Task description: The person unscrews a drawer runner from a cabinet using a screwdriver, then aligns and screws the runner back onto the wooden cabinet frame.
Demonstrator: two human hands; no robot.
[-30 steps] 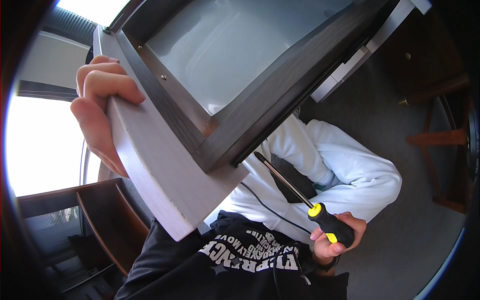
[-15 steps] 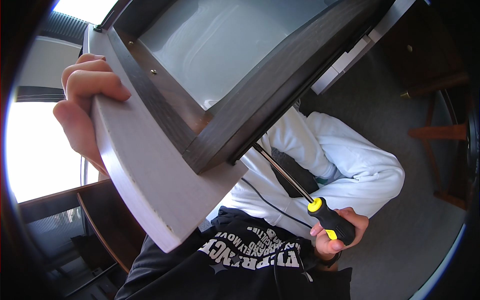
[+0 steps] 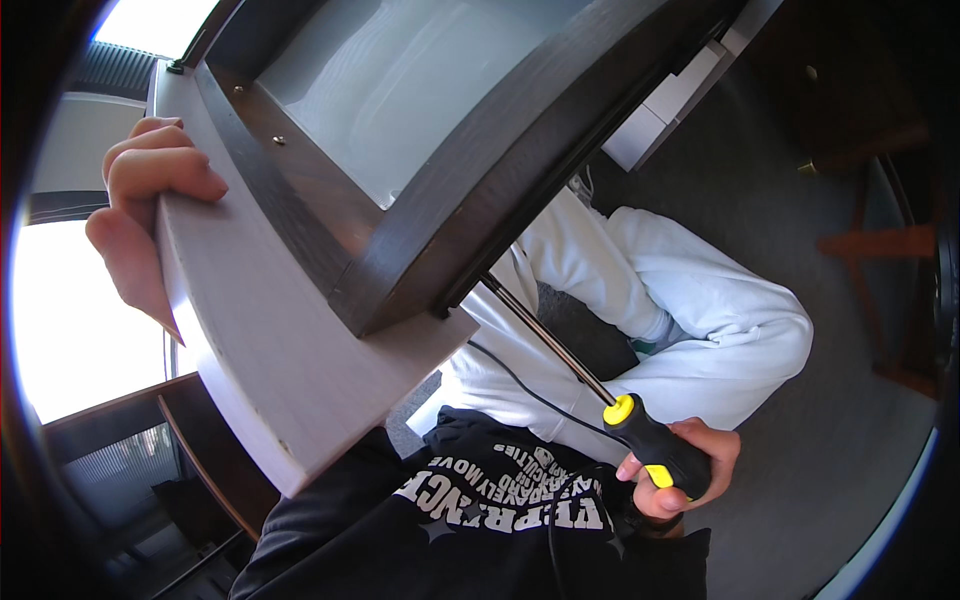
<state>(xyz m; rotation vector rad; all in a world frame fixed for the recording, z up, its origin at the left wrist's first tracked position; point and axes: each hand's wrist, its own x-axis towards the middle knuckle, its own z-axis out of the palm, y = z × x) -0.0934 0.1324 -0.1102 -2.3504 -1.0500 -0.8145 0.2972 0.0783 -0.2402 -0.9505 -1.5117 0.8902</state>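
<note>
My left hand (image 3: pixel 140 205) is closed over the edge of a pale drawer front (image 3: pixel 270 330), thumb and fingers on opposite faces. The front joins a dark wooden drawer (image 3: pixel 470 160), held tilted up in front of me, with a glossy grey bottom panel. Two small screw heads (image 3: pixel 280 140) show on the inner side of the drawer by the front. Low on the right, my right hand (image 3: pixel 718 455) wraps round a black and yellow screwdriver (image 3: pixel 658 450). Its long shaft slants up to the drawer's underside near the front; the tip is hidden there.
My legs in white trousers (image 3: pixel 720 330) are folded beneath the drawer. A black cable (image 3: pixel 530 385) runs across my lap. Brown wooden furniture (image 3: pixel 870 245) stands on the grey floor at right, and a dark wooden cabinet (image 3: pixel 110 420) at lower left. A bright window (image 3: pixel 85 310) lies behind my left hand.
The drawer and my left hand have shifted slightly left in view. The screwdriver's shaft has moved left with it, while my right hand stays nearly in place, its grip kept.
</note>
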